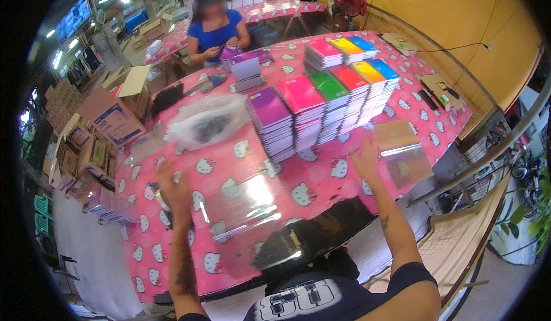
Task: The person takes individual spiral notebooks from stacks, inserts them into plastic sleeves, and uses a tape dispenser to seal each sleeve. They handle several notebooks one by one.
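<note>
My left hand [174, 184] is over the left part of the table, slightly blurred, its fingers stretched forward and nothing visible in them. Beside its wrist lies a small blue and white object, partly hidden. My right hand [366, 159] hovers with fingers spread between the notebook stacks and a pile of clear plastic covers [402, 152] on a brown board. Between my arms a clear plastic cover [238, 203] lies flat, shining with reflected light. Tall stacks of spiral notebooks stand ahead: purple [270, 106], pink [301, 94], green [329, 86], red, yellow and blue.
A crumpled clear plastic bag [209, 123] lies left of the notebooks. A black worn board [315, 232] sits at the near edge. Cardboard boxes [112, 117] crowd the left side. Across the table a person in blue [215, 34] handles purple notebooks.
</note>
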{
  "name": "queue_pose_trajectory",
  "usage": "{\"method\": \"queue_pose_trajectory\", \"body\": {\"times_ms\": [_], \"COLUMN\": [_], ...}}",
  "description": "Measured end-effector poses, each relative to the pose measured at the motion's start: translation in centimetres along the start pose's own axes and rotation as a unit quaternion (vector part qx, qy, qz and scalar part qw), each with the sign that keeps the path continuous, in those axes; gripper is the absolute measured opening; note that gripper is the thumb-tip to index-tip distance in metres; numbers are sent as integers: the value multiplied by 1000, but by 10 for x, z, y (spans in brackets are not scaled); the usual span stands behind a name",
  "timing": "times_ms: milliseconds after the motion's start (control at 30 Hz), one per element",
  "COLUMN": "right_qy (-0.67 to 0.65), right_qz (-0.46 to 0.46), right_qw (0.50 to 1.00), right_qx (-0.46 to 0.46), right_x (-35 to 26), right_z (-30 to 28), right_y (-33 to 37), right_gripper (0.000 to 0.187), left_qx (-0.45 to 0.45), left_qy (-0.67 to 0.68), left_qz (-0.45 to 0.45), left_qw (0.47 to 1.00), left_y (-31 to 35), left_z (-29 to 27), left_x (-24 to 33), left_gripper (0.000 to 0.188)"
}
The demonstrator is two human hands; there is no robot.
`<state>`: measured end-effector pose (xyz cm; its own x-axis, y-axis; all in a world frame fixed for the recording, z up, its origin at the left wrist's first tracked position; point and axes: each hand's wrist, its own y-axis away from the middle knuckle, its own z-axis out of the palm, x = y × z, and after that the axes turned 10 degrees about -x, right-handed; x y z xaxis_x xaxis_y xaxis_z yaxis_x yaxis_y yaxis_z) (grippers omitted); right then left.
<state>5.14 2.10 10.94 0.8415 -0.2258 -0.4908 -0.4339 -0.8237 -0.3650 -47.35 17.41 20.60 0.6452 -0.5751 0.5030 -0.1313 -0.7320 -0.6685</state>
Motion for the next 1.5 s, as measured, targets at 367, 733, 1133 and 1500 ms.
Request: {"method": "queue_pose_trajectory", "body": {"times_ms": [367,733,1133,1500], "right_qy": [204,-496,-72,-217], "right_qz": [-174,-137,-308,-247], "right_qw": [963,853,936,944], "right_qx": [-2,-83,-153,-31], "right_x": [179,258,131,114], "right_z": [-156,-131,-48,-129], "right_y": [-226,-53,-102,-127], "right_gripper": [59,26,45,34], "left_qx": [-156,-237,-398,-147], "left_qy": [37,36,8,-180], "left_qz": [281,176,-131,19], "left_qw": [946,955,908,972], "left_y": [-61,-73,92,-39], "left_z": [389,325,360,233], "left_x": [431,479,350,354], "left_gripper": [48,38,41,27]}}
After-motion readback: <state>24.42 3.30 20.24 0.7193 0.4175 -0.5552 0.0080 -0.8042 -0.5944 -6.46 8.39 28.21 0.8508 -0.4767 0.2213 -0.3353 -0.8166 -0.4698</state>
